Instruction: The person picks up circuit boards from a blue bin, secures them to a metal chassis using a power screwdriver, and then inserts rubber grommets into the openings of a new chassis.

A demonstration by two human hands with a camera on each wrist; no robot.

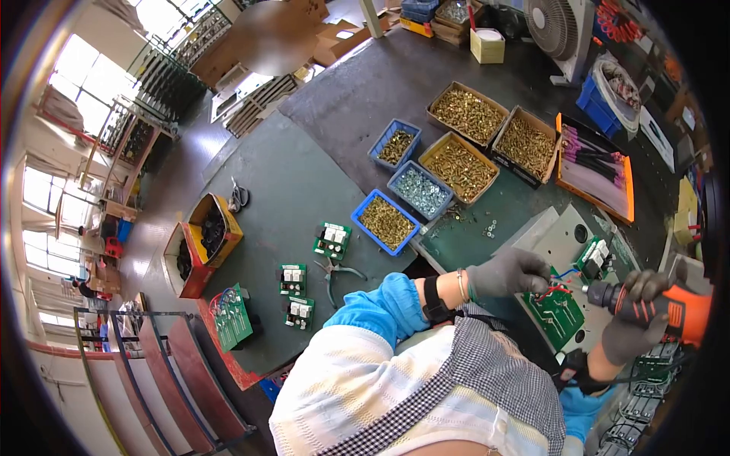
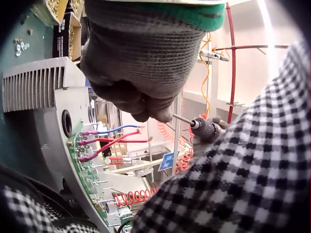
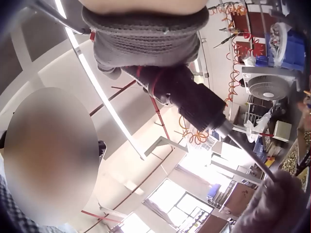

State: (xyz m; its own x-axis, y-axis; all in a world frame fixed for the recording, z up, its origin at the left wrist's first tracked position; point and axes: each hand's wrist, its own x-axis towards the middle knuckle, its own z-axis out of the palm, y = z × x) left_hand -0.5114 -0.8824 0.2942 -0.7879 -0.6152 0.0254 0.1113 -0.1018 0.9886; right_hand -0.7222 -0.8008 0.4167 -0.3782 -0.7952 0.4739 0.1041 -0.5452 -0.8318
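Observation:
In the head view, my gloved left hand (image 1: 513,275) is above a green circuit board (image 1: 561,318) with red and blue wires, mounted on a grey metal plate (image 1: 559,235). Its fingertips pinch the end of the driver's bit (image 2: 182,119), as the left wrist view shows; whether a screw is between them is hidden. The gloved right hand (image 1: 630,340) grips an orange and black power driver (image 1: 684,315), its bit towards the left hand. In the right wrist view the driver's chuck (image 3: 204,107) extends from under the right hand (image 3: 146,46). Wires stand up from the board.
Boxes of brass parts (image 1: 460,167) and a blue tray of silver parts (image 1: 420,190) stand beyond the plate. Pliers (image 1: 331,281), small boards (image 1: 332,240) and scissors (image 1: 239,195) lie to the left. An orange tray (image 1: 597,167) is at the right, near a fan (image 1: 551,30).

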